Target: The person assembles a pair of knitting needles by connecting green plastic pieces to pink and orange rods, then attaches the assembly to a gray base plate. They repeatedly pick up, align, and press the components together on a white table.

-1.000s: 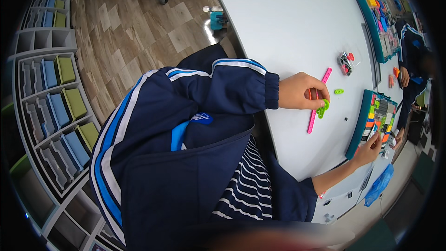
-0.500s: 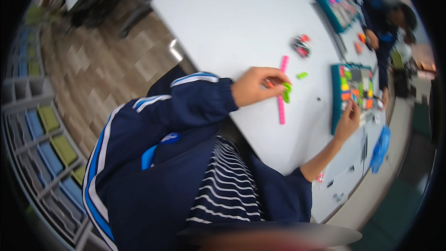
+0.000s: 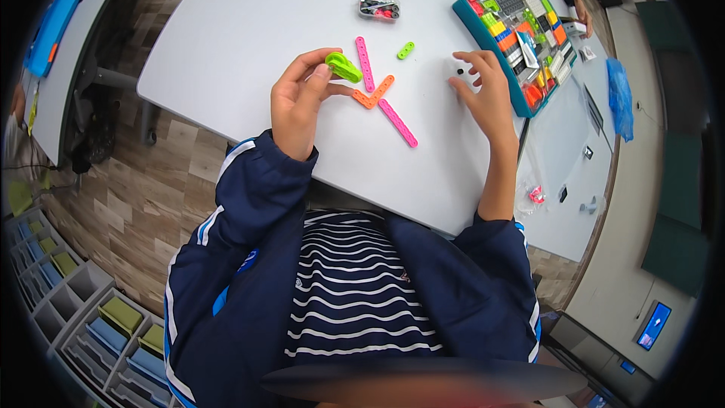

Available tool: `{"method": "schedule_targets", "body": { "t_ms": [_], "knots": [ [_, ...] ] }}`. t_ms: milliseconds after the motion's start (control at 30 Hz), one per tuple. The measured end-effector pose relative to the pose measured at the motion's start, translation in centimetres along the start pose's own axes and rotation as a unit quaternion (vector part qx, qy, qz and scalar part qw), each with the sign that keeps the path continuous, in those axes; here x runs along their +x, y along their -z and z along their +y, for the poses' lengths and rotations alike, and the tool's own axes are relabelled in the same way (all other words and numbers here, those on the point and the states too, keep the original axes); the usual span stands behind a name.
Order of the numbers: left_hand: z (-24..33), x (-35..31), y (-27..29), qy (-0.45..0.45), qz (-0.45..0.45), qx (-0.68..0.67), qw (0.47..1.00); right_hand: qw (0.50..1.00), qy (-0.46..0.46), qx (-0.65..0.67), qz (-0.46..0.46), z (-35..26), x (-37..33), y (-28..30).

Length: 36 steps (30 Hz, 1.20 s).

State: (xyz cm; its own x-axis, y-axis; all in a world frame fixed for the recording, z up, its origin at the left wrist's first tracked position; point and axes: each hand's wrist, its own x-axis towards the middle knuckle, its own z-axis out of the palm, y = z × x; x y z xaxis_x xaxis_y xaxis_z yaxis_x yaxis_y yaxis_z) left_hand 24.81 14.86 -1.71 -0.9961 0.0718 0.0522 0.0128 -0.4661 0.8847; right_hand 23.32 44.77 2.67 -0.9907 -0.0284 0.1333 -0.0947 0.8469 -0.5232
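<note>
My left hand (image 3: 297, 103) pinches a lime-green building piece (image 3: 344, 68) between thumb and fingers above the white table (image 3: 249, 38). One of its lower fingers reaches to the end of an orange angled beam (image 3: 371, 101), seemingly touching it. Two pink beams with holes lie by that orange one: an upper pink beam (image 3: 364, 60) and a lower pink beam (image 3: 399, 124). A short green beam (image 3: 406, 51) rests farther back. My right hand (image 3: 487, 94) hovers with fingers curved and apart, nothing visible between them; beside its fingertips is a small black piece (image 3: 460, 72).
A teal tray (image 3: 483, 34) full of coloured building parts stands right of my right hand. At the back is a clear box (image 3: 379, 6) of small red and black parts. A blue plastic bag (image 3: 619, 98) lies far right, and another person's hand (image 3: 583, 15) shows beyond the tray.
My view has turned. My right hand has left the parts tray and come back over the table. The left hand still holds the green piece, now clear of the pink beams.
</note>
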Motion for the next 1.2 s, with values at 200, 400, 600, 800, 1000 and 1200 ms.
{"method": "schedule_targets", "body": {
  "t_ms": [200, 400, 600, 800, 1000, 1200],
  "knots": [
    [-0.2, 0.1, 0.5, 0.031, -0.045, -0.029, 0.998, 0.999, -0.012, 0.043, -0.004, 2.3, 0.0, -0.5],
    [-0.3, 0.5, 1.1, 0.107, -0.116, -0.144, 0.977, 1.0, -0.01, 0.009, 0.004, 1.0, 0.5, -1.8],
    [-0.3, 0.4, 1.2, 0.132, -0.194, -0.151, 0.96, 0.94, 0.023, 0.337, -0.045, -4.2, -0.7, -2.2],
    [-0.5, 0.3, 0.8, 0.153, -0.243, -0.138, 0.948, 0.86, 0.022, 0.501, -0.088, -7.7, -2.4, -2.5],
    [-0.8, 0.2, 0.6, 0.157, -0.247, -0.137, 0.946, 0.823, -0.031, 0.561, -0.088, -8.5, -3.0, -3.3],
    [-0.7, 0.2, 0.3, 0.135, -0.231, -0.115, 0.957, 0.822, -0.038, 0.564, -0.065, -8.4, -3.1, -3.9]
  ]
}}
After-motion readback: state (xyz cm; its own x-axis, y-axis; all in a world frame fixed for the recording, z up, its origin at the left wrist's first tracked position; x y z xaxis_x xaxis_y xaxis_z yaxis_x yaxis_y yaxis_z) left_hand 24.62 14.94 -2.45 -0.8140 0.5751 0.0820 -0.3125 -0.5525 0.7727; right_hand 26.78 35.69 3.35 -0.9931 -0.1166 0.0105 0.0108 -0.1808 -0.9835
